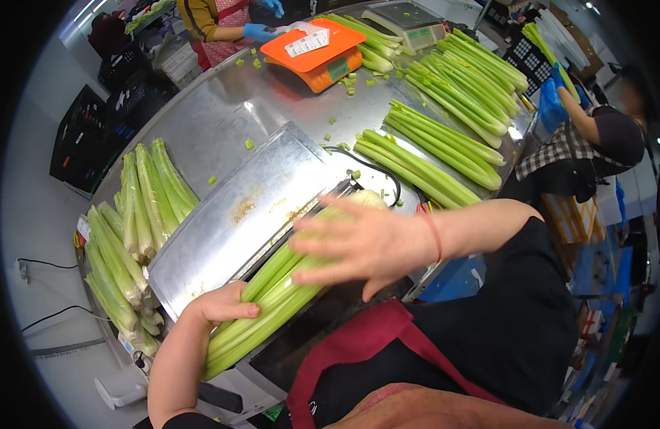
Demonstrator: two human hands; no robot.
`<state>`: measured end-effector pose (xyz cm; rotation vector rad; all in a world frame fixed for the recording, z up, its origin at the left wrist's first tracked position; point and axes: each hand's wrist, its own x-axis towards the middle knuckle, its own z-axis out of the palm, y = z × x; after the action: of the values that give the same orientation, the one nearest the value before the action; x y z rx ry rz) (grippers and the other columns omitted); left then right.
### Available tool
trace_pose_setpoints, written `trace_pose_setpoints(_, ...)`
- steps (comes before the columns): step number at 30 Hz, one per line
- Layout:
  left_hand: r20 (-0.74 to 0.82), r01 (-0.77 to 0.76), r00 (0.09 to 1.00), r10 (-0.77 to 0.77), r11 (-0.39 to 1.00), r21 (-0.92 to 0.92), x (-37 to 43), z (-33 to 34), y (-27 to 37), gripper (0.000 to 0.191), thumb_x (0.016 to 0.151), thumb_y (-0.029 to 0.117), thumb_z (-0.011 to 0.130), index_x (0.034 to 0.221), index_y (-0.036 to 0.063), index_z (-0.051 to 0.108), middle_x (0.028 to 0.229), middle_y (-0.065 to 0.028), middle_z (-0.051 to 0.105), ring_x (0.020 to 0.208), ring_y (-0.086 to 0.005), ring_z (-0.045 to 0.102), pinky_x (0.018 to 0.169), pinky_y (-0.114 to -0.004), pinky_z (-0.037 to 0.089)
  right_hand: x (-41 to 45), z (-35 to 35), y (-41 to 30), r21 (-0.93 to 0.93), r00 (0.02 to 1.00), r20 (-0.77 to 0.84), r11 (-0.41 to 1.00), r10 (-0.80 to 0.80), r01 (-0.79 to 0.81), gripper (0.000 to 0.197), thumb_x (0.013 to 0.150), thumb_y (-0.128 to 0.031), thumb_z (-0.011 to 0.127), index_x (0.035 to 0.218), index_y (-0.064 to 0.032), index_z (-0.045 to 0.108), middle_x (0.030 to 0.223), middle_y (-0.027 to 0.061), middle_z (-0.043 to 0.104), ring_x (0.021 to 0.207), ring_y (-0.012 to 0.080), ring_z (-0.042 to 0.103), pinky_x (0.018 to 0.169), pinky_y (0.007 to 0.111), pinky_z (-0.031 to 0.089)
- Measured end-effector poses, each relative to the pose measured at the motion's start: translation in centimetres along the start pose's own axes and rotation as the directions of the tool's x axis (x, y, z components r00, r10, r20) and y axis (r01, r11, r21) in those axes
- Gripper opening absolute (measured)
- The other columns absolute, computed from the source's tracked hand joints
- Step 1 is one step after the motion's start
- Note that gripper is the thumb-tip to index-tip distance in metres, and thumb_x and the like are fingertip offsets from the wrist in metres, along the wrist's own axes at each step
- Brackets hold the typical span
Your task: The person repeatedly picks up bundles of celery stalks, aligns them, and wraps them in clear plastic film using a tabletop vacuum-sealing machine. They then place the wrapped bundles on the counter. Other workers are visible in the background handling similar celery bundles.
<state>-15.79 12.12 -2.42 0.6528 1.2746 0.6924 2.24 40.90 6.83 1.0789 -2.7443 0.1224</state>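
A bunch of celery (271, 305) lies slantwise before me, along the near edge of a tabletop machine's sloping metal cover (238, 214). My left hand (228, 307) grips its lower left part, thumb on top of the stalks. Over the upper part, near the pale root end (368, 199), my right hand (340, 244) is spread flat with fingers apart, blurred by motion. Whether its palm touches the stalks cannot be told. The right hand hides part of the bunch and the machine's edge.
Film-wrapped celery bunches (115, 268) are piled at left. More celery (437, 145) lies on the steel table (201, 134) at right. An orange scale (319, 59) and a grey scale (405, 21) stand at the back. A black cord (381, 167) loops behind the machine. Two co-workers stand beyond.
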Motion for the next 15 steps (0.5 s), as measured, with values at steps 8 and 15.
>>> trace_pose_setpoints(8, -0.210, 0.257, 0.919, -0.334, 0.911, -0.323, -2.5, 3.6, 3.7, 0.078, 0.084, 0.067, 0.049, 0.129, 0.0022, 0.051, 0.120, -0.0136, 0.059, 0.104, -0.0175, 0.058, 0.090, -0.031, 0.046, 2.9, 2.1, 1.8, 0.147, 0.978, 0.152, 0.975, 0.146, -0.168, 0.056, 0.055, -0.020, 0.070, 0.108, -0.0082, 0.054, 0.080, 0.0131, 0.059, 0.073, 0.0326, 0.063, 0.059, 0.043, 0.050)
trace_pose_setpoints(15, -0.454, 0.408, 0.580, 0.676, 0.241, 0.881, -3.7, 13.3, 8.8, 0.085, 0.062, 0.033, 0.080, 0.135, 0.0096, 0.043, 0.140, -0.0174, 0.039, 0.125, -0.0339, 0.043, 0.104, -0.054, 0.030, 3.0, 4.4, 5.9, 0.704, 0.852, 0.521, 0.536, 0.057, -0.466, 0.051, 0.055, -0.024, 0.076, 0.098, -0.0001, 0.063, 0.081, 0.0164, 0.067, 0.075, 0.0274, 0.064, 0.069, 0.035, 0.050)
